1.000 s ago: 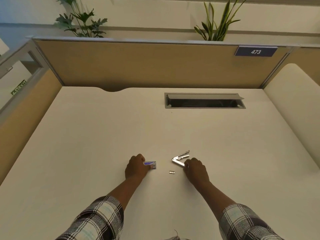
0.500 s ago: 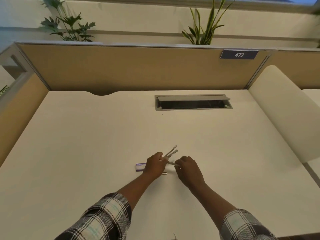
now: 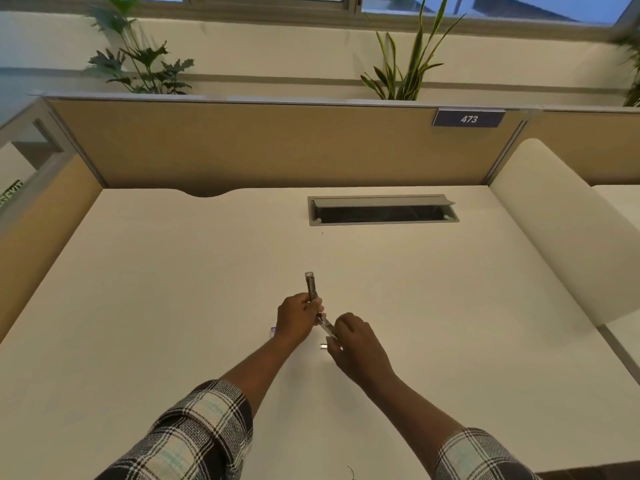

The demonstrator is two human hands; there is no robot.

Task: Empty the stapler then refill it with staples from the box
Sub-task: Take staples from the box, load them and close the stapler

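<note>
Now both hands (image 3: 298,320) (image 3: 356,341) grip stapler (image 3: 311,289), box (image 3: 273,331) mostly hidden.

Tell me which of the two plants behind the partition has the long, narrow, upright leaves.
The right plant, near the 473 sign: its leaves are long blades. The left plant has broad, lobed leaves.

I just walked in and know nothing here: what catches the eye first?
Two hands meet mid-desk on a small metal stapler: the left hand grips it upright, the right hand holds its lower end. Behind, a dark cable slot and the sign 473.
</note>
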